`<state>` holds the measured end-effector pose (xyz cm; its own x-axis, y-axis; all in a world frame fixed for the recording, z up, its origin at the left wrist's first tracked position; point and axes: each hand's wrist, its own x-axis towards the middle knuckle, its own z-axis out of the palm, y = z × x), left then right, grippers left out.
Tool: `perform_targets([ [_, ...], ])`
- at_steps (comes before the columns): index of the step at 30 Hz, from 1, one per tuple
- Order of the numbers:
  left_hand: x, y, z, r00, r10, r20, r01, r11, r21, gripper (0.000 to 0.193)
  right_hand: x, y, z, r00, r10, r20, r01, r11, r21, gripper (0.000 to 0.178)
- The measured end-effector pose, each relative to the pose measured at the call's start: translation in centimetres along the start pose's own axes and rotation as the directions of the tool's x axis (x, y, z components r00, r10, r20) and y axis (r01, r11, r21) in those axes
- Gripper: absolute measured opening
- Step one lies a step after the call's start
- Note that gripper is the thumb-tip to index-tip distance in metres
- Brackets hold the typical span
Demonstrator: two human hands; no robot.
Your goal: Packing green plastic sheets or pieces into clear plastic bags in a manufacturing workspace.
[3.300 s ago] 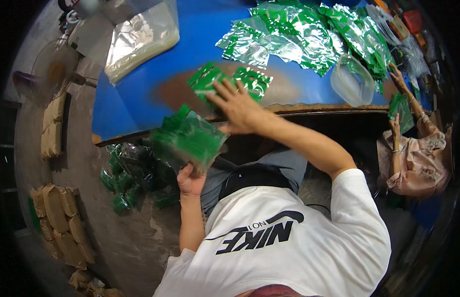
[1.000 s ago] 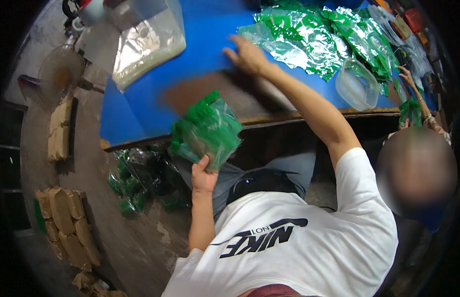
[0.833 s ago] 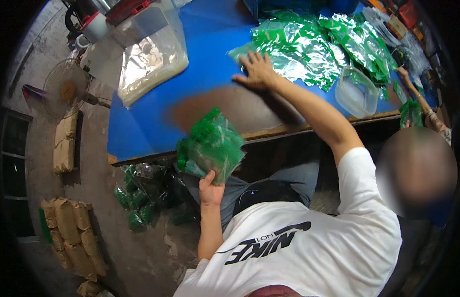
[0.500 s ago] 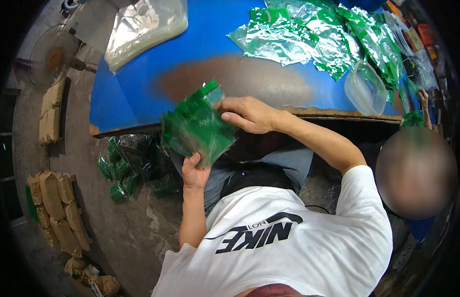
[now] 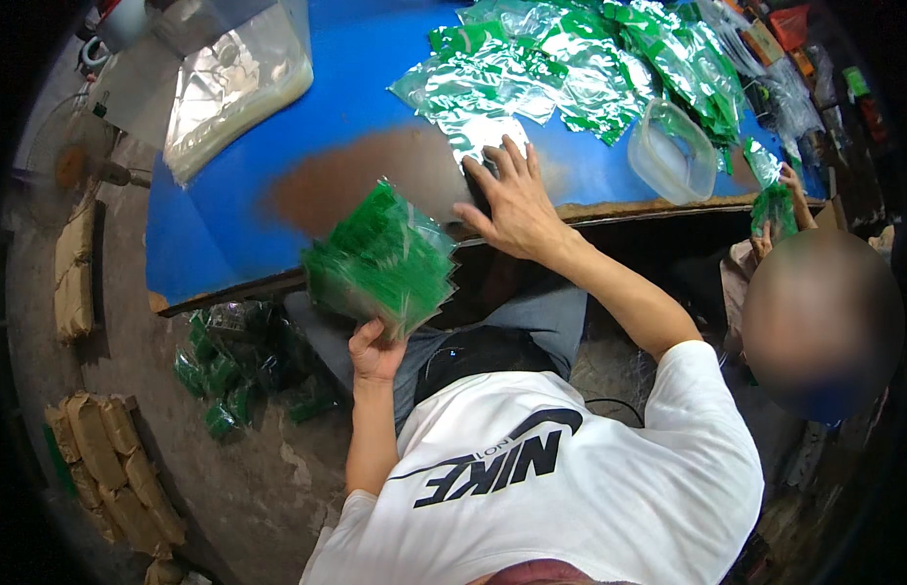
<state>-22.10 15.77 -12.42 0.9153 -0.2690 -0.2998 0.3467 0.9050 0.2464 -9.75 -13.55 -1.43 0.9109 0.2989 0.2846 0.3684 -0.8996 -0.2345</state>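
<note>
My left hand [image 5: 377,353] is closed on the lower corner of a stack of green plastic bags [image 5: 385,258], fanned slightly and held up before the table's near edge. To its right, my right hand [image 5: 519,210] reaches over the worn brown patch with fingers spread. Its fingertips are at the near corner of a shiny clear-and-green bag [image 5: 481,136]; whether they press on it I cannot tell. That bag lies at the front of a spread pile of similar green bags [image 5: 610,73] at the back right.
A stack of clear plastic bags [image 5: 234,93] lies at the table's back left. A clear plastic tub [image 5: 671,151] sits near the right front edge. Bundled green packets [image 5: 219,375] and paper-wrapped bundles [image 5: 107,448] rest on the floor. At right, another person's hands [image 5: 790,190] hold a green bag.
My right hand has left the held stack and moved right and forward to the bag pile, fingers opening. The left hand still holds the stack. The view has shifted slightly.
</note>
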Motion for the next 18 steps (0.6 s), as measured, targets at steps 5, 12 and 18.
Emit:
perform_targets([
  [5,-0.1,-0.2,1.1,0.996,-0.048,0.079,0.055,0.995,-0.088,0.068,0.3,-0.5,-0.8,0.996,-0.051,-0.072,0.055,0.997,0.052,0.050],
  [12,0.0,-0.4,2.5,0.998,0.056,0.014,-0.056,0.998,-0.035,0.063,2.1,-3.4,-0.7,0.975,-0.212,0.059,0.111,0.706,0.699,0.031],
  [18,-0.3,0.1,1.7,0.996,0.083,0.017,-0.083,0.996,-0.023,0.061,8.2,4.9,3.4,0.987,0.085,-0.139,-0.108,0.980,-0.168,0.060],
])
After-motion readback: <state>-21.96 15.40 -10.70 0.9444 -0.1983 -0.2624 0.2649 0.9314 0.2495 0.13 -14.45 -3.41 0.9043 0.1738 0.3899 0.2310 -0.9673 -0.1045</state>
